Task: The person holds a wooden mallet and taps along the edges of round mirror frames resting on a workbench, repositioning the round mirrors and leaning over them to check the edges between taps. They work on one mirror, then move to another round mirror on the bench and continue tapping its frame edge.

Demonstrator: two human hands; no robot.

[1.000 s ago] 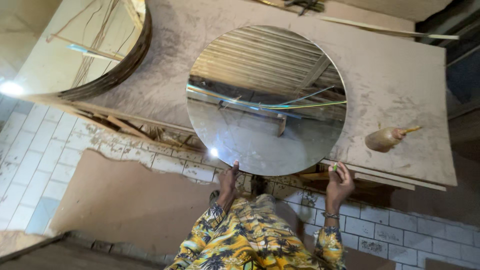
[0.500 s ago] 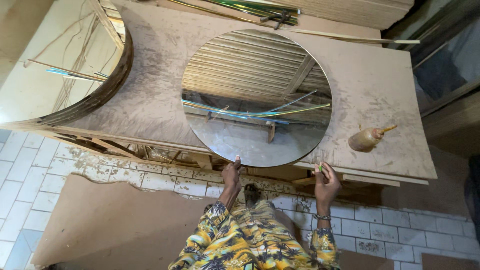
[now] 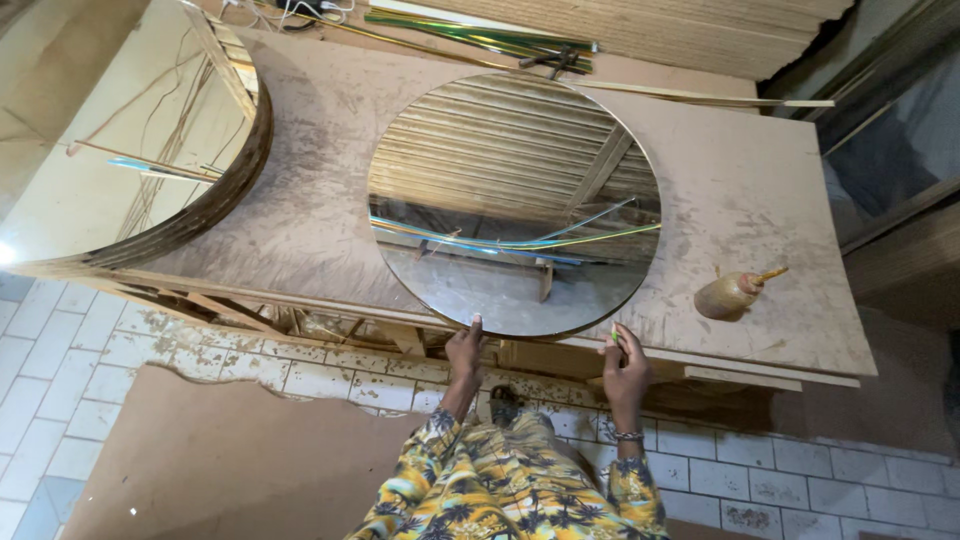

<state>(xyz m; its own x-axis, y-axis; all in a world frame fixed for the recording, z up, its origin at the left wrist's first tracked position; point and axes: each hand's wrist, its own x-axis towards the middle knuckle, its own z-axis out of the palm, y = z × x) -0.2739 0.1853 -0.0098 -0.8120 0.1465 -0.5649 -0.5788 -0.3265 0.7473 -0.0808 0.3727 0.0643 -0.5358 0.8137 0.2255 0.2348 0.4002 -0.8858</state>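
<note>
Hands: two, bare, both at the near edge of the mirror, well apart from each other.
Left hand [image 3: 465, 352]: fingers straight and together, tips touching the mirror's lower rim; nothing gripped.
Right hand [image 3: 625, 368]: raised beside the rim, fingers loosely curled; a small greenish object seems pinched at the fingertips, too small to identify. Bracelet [image 3: 627, 435] on the wrist.
Sleeves [image 3: 500, 490]: yellow patterned fabric, dark palm print.
Mirror [image 3: 515, 200]: round, flat on the board, near its middle; lower edge reaches the board's near side. Reflects a slatted ceiling and coloured strips.
Board [image 3: 300, 200]: large, brown, dusty sheet serving as worktop, resting on a wooden frame.
Cutout [image 3: 215, 200]: curved opening at the board's left end, layered edge visible.
Bottle [image 3: 730, 295]: small, brown, lying on its side on the board, right of the mirror, apart from it; thin nozzle pointing right.
Strips [image 3: 480, 30]: green and gold lengths at the board's far edge.
Floor [image 3: 60, 340]: pale tiles, with a brown sheet [image 3: 230, 460] lying over part of it.
</note>
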